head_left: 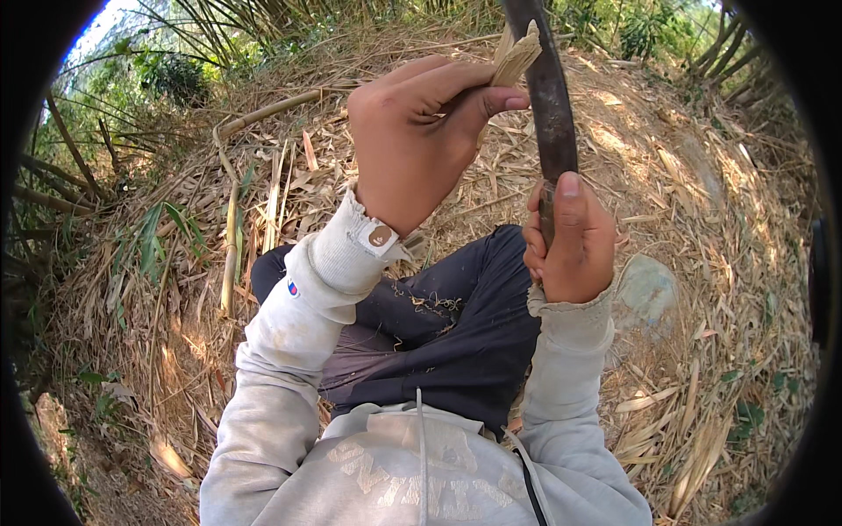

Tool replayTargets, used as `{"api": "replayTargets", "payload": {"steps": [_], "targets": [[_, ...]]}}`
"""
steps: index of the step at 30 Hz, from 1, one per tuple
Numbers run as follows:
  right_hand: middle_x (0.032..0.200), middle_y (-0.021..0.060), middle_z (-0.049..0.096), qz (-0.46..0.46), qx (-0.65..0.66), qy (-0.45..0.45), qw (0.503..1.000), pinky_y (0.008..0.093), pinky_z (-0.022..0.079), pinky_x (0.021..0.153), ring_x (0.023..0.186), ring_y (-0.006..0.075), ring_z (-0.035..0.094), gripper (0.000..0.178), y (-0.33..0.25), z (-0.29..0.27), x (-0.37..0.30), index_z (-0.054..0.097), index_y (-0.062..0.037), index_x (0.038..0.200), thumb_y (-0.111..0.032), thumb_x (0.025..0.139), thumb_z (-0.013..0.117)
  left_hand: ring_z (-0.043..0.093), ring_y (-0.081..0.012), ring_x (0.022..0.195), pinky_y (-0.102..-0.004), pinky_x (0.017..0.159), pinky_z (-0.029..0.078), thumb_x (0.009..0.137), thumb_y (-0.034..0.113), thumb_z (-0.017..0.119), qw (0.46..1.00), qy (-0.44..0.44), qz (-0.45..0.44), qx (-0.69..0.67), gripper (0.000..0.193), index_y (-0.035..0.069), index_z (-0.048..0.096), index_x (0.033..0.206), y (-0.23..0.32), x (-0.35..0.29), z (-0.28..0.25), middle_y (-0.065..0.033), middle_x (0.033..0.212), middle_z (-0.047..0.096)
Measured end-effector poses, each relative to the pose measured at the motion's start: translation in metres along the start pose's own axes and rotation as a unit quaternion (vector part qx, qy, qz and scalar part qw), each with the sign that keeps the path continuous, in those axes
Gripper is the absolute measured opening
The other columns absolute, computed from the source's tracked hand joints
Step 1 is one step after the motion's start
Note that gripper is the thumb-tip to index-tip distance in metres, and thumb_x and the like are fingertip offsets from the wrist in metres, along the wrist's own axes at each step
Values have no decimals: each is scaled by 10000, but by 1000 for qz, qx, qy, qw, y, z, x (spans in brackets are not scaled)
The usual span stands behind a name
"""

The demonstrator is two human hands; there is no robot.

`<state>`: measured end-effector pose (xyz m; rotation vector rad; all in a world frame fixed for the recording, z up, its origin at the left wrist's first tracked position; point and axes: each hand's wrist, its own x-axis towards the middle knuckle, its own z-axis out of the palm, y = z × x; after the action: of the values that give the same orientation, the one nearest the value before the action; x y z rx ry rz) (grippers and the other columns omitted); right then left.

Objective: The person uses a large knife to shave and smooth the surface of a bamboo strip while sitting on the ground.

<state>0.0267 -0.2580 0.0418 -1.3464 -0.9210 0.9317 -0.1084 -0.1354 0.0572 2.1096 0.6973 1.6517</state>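
My left hand [421,131] is raised at the upper middle, its thumb and fingers pinched on a short piece of split bamboo [516,60] with a frayed, pale end. To its right, my right hand [572,237] is wrapped round the lower end of a long, dark machete [551,114], thumb laid along it. The blade stands nearly upright, curving up past the top edge of the view. The bamboo's end lies against or just in front of the blade; whether they touch I cannot tell. My left fingertips are partly hidden behind the piece.
I sit with crossed legs in dark trousers [421,324], fibre scraps on them. Dry bamboo leaves [675,386] cover the ground. A bent bamboo stalk [230,237] lies at the left, beside thin split strips [279,193]. A grey stone [647,291] shows right of my right wrist.
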Motion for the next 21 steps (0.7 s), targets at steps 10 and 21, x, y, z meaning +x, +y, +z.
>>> {"api": "replayTargets", "payload": {"steps": [10,21], "targets": [[516,47,504,-51,-148,-30,987,343,377,428,412,138,493,458,85,18,18,597,-3,863,-433,1012,548,706,-151,772,-260,684,557,861,43,745,997,-55,16,51,145,-29,716,984,15,1,-24,-79,845,713],[549,-14,447,200,147,-123,961,255,321,386,395,62,387,480,55,3,-7,555,-29,937,-489,1038,467,622,-209,637,-297,580,463,862,0,699,988,-110,87,70,159,-17,541,851,21,2,-35,-104,734,590]]}}
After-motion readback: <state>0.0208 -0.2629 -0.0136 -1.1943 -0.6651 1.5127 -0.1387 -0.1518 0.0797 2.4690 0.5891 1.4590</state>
